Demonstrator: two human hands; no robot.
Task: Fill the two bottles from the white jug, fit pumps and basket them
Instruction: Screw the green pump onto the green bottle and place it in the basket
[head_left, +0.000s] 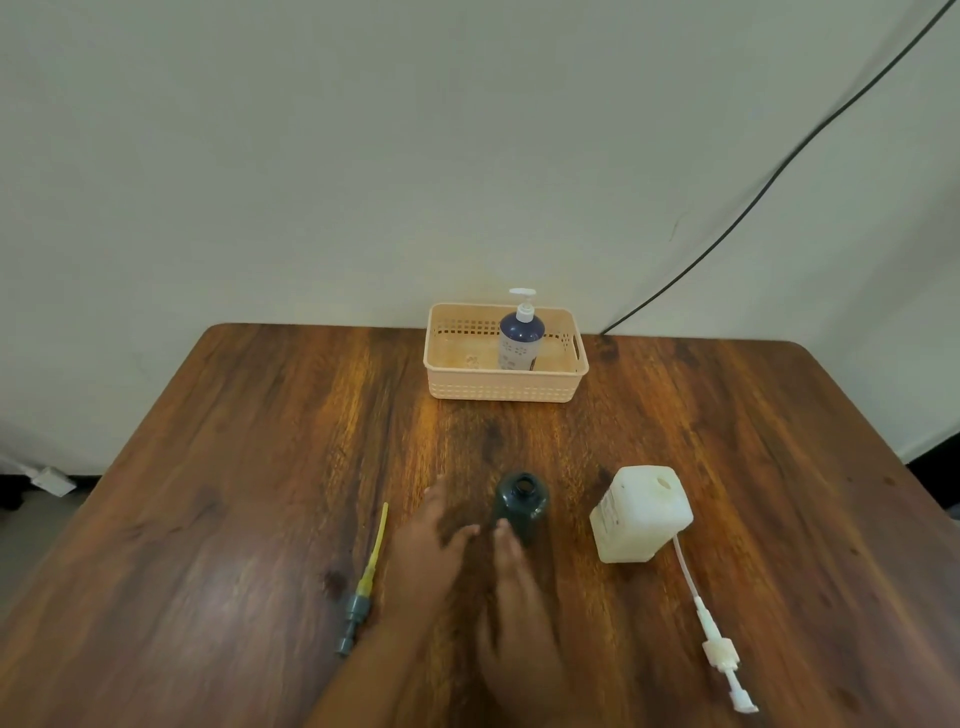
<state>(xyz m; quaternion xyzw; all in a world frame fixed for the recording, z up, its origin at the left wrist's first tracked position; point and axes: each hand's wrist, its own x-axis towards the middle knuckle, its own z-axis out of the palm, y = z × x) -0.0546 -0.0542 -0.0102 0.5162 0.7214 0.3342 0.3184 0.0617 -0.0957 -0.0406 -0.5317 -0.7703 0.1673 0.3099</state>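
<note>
A dark green bottle (522, 501) stands upright and uncapped near the table's front middle. My left hand (431, 540) lies just left of it, fingers spread, holding nothing. My right hand (519, 608) reaches from below, fingertips at the bottle's base; it looks blurred and grips nothing. The white jug (641, 514) stands to the right, its cap off. A grey pump with a yellow tube (363, 587) lies left of my hands. A white pump (714, 629) lies right of them. A blue bottle with a white pump (521, 335) stands in the peach basket (504, 387).
The wooden table (260, 467) ends at a pale wall behind the basket. A black cable (779, 171) runs down the wall to the table's back right corner.
</note>
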